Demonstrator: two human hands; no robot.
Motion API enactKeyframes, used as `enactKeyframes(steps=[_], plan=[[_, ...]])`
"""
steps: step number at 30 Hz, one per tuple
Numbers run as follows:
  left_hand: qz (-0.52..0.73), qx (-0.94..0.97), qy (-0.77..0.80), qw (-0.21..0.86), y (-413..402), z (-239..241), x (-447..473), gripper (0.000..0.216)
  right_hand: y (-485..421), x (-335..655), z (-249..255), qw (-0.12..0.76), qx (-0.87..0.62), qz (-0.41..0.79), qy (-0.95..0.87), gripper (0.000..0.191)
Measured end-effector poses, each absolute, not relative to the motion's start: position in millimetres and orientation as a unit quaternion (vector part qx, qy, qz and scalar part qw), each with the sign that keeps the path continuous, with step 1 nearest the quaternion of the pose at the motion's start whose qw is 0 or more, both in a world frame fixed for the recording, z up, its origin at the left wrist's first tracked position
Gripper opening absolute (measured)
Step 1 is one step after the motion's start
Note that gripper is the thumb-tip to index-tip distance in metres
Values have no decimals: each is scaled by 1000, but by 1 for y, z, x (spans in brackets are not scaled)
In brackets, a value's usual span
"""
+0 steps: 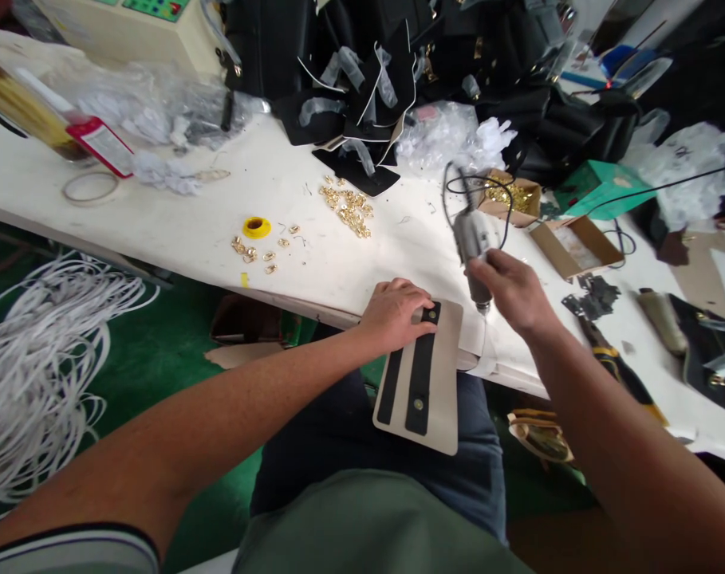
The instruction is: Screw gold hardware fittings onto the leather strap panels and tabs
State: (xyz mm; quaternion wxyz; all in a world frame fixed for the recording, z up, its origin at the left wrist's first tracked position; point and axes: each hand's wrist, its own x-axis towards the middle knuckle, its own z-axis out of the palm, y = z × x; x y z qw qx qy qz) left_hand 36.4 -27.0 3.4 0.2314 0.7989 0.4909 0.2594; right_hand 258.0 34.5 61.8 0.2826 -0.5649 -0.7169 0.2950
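My left hand (398,312) grips the upper end of a flat beige panel (446,375), its thumb and forefinger on either side of a fastener. Two black strips lie on the panel, and the longer strip (423,359) has a round metal fastener near each end. The panel slopes from the table edge down over my lap. In my right hand (514,288) is a corded electric screwdriver (473,247), its tip pointing down, just right of the panel and apart from it. My right fingers are closed around its body.
Gold fittings (348,209) lie loose on the white table (200,231), with a yellow tape roll (257,228) nearby. Small boxes (577,247) and yellow-black pliers (625,375) are at the right. Black bags (350,48) and plastic wrap fill the back. White cord (51,359) is piled at left.
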Motion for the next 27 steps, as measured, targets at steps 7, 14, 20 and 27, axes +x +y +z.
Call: enactKeyframes(steps=[7,14,20,27], plan=[[266,798,492,222,-27,4,37,32,-3,212,78,561,-503,416,-509,39],[258,795,500,230,-28,4,37,33,-18,192,62,599,-491,338,-535,37],[261,796,498,226,-29,4,37,33,-16,193,55,568,-495,302,-584,33],[262,797,497,222,-30,6,37,34,-13,192,51,573,-466,322,-592,35]])
